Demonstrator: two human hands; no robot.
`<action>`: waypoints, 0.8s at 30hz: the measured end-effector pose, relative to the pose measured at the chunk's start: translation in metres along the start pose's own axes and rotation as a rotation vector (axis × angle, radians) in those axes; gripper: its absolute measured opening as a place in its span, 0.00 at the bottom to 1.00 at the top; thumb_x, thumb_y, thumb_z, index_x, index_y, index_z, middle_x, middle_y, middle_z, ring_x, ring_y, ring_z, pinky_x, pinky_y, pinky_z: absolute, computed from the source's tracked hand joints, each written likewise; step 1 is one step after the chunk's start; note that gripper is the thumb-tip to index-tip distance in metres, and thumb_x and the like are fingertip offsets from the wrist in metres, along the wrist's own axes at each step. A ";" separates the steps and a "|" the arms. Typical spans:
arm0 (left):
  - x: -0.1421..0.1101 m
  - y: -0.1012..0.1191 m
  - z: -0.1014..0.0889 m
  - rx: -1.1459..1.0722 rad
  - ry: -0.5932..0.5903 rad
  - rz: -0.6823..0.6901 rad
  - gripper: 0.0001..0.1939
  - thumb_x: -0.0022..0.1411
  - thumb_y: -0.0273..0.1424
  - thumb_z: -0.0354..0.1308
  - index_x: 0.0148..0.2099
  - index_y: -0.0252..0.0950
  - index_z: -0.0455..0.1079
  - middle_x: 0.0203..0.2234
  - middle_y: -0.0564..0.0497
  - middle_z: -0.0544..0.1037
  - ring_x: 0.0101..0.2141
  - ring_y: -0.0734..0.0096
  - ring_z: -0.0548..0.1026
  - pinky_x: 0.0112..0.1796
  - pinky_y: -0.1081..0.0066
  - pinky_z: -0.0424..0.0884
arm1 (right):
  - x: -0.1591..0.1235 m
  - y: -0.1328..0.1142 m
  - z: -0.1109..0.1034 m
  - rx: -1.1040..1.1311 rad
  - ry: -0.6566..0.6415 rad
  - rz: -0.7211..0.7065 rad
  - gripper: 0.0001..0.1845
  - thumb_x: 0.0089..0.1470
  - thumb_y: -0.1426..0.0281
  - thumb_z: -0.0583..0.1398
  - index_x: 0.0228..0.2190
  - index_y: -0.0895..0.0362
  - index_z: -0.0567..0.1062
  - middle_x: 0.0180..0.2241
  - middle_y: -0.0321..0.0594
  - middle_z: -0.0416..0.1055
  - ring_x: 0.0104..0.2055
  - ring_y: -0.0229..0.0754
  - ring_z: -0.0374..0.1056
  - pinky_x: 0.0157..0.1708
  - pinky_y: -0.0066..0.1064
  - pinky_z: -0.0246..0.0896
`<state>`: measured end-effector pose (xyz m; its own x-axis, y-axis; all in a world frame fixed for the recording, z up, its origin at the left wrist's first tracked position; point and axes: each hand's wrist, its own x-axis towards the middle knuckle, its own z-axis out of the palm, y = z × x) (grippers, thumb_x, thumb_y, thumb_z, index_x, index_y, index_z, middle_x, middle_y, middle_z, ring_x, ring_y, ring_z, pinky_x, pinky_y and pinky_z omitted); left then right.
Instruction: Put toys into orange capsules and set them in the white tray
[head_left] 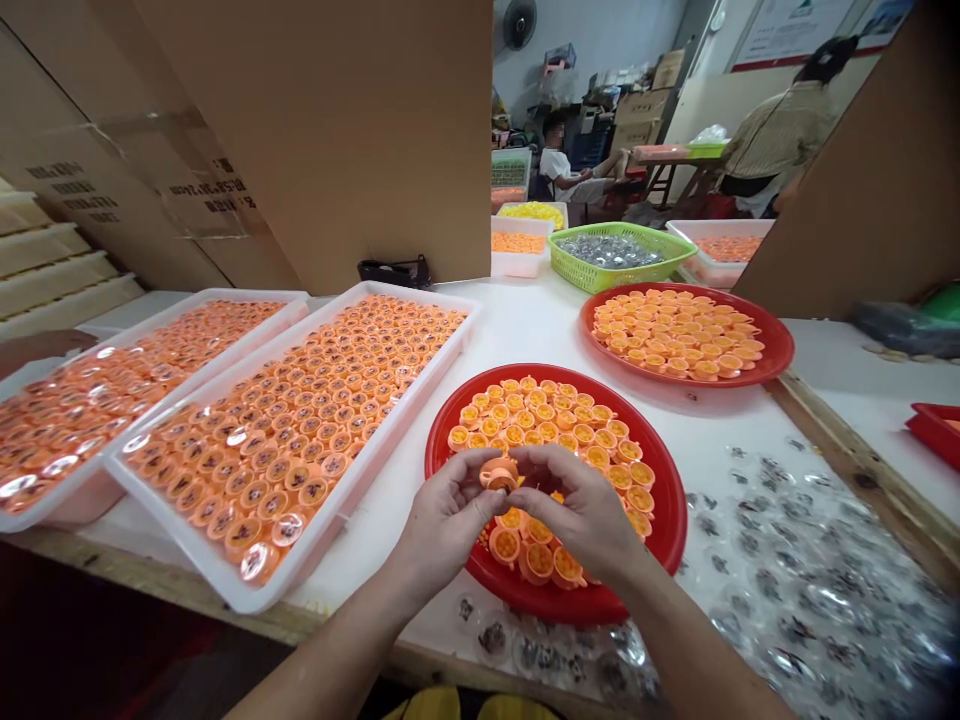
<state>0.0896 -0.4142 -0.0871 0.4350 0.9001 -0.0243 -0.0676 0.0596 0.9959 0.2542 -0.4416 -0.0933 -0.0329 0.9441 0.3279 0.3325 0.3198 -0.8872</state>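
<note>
A small orange toy cup (498, 474) is pinched between the fingertips of my left hand (450, 510) and my right hand (576, 510). Both hands hover over a red round tray (667, 540), where several orange cups (545, 430) stand with yellow bits inside. Around the tray's right and front sides lie many clear round discs (780, 580) with dark printed pictures. Whether a disc sits on the held cup is hidden by my fingers.
To the left, two white trays (247, 590) hold rows of disc-covered orange cups. Behind on the right are another red tray (784, 350) of cups and a green basket (570, 268) of discs. Cardboard (360, 130) walls the back. Two people (566, 170) sit beyond.
</note>
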 end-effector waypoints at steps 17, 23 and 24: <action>-0.005 0.018 -0.017 0.247 -0.038 0.063 0.13 0.57 0.30 0.56 0.45 0.35 0.68 0.32 0.48 0.75 0.33 0.70 0.73 0.35 0.70 0.70 | -0.006 -0.001 -0.002 0.192 -0.142 0.109 0.09 0.53 0.67 0.61 0.38 0.54 0.72 0.34 0.39 0.73 0.36 0.42 0.69 0.36 0.35 0.69; 0.025 0.068 -0.142 0.554 0.167 -0.019 0.17 0.51 0.36 0.61 0.42 0.34 0.67 0.32 0.50 0.75 0.35 0.66 0.74 0.39 0.66 0.70 | -0.005 0.011 -0.009 0.157 -0.030 0.131 0.17 0.55 0.62 0.60 0.45 0.54 0.70 0.36 0.41 0.73 0.38 0.44 0.70 0.37 0.36 0.71; 0.029 0.073 -0.164 0.614 0.152 -0.083 0.17 0.50 0.36 0.61 0.42 0.35 0.68 0.32 0.50 0.76 0.36 0.65 0.74 0.39 0.65 0.69 | -0.004 0.012 -0.010 0.153 -0.025 0.131 0.17 0.55 0.62 0.60 0.45 0.54 0.70 0.36 0.41 0.73 0.38 0.44 0.70 0.36 0.36 0.71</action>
<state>-0.0495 -0.3130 -0.0291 0.2811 0.9571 -0.0707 0.5072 -0.0856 0.8576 0.2674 -0.4428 -0.1020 -0.0227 0.9795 0.2003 0.1880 0.2010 -0.9614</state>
